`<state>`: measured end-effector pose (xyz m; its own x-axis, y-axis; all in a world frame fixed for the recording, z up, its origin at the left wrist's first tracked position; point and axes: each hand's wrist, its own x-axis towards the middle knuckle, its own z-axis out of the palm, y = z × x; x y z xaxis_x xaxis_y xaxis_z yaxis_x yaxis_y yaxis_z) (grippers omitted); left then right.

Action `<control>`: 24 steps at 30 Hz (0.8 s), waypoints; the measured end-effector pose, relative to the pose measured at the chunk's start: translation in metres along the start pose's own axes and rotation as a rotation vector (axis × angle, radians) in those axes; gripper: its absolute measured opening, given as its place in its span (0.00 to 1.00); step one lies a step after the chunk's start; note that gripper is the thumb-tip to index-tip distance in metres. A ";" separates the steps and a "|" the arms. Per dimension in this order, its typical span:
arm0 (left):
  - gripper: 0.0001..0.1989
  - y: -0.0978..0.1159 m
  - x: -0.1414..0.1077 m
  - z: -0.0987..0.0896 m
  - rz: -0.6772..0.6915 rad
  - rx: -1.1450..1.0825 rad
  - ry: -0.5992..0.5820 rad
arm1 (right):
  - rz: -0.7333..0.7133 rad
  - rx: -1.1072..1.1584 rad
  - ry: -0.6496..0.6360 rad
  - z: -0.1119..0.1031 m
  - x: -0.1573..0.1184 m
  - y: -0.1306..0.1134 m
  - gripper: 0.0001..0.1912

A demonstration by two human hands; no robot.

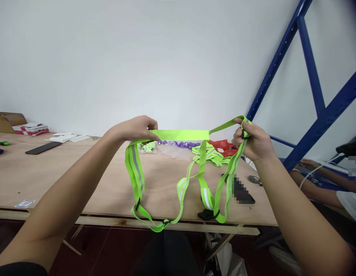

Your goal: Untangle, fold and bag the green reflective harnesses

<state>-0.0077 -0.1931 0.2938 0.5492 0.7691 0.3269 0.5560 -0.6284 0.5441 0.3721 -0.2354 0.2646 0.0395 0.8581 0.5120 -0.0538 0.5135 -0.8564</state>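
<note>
I hold a neon-green reflective strap harness (180, 135) stretched out above a plywood table (80, 180). My left hand (137, 128) pinches the left end of its flat horizontal band. My right hand (252, 142) grips the other end, fingers closed around a strap and a small black buckle. Loops with grey reflective stripes hang down from both hands and sag past the table's front edge. More green straps (208, 153) lie in a heap on the table behind it.
Purple small parts (182, 144), a red bag (224, 145) and a clear bag lie at the back. A black phone (241, 191) and a round metal item (254, 179) sit right. Boxes and papers lie far left. Blue racking (313, 84) and another person's arms (316, 176) stand right.
</note>
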 end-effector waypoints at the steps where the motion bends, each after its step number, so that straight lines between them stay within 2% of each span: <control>1: 0.10 0.000 0.002 0.002 0.013 0.090 0.093 | 0.003 0.004 -0.002 0.001 0.000 -0.001 0.14; 5: 0.05 0.003 0.007 0.009 -0.013 0.341 0.391 | 0.024 0.033 -0.021 0.005 -0.001 -0.003 0.16; 7: 0.06 0.006 0.009 0.011 -0.022 0.315 0.475 | 0.033 0.044 -0.028 0.007 -0.002 -0.002 0.17; 9: 0.07 0.008 0.010 0.009 -0.037 0.143 0.471 | 0.034 0.036 -0.034 0.007 -0.002 -0.002 0.17; 11: 0.07 0.009 0.009 0.005 -0.092 -0.125 0.330 | 0.032 0.024 -0.035 0.007 -0.002 -0.002 0.16; 13: 0.07 0.008 0.009 0.001 -0.158 -0.350 0.082 | 0.032 0.019 -0.029 0.006 -0.001 -0.003 0.16; 15: 0.09 0.005 0.007 -0.002 -0.193 -0.468 -0.154 | 0.033 0.018 -0.021 0.006 -0.001 -0.004 0.16; 17: 0.14 0.001 0.006 -0.002 -0.195 -0.520 -0.306 | 0.032 0.016 -0.011 0.008 0.000 -0.004 0.16; 20: 0.21 -0.003 0.005 0.002 -0.219 -0.568 -0.400 | 0.031 0.021 0.002 0.011 0.000 -0.003 0.17; 24: 0.23 -0.007 0.006 0.006 -0.246 -0.624 -0.392 | 0.040 0.030 -0.005 0.012 0.001 -0.001 0.18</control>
<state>-0.0046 -0.1844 0.2878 0.7007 0.7073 -0.0934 0.2999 -0.1733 0.9381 0.3598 -0.2352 0.2667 0.0322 0.8779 0.4778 -0.0850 0.4788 -0.8738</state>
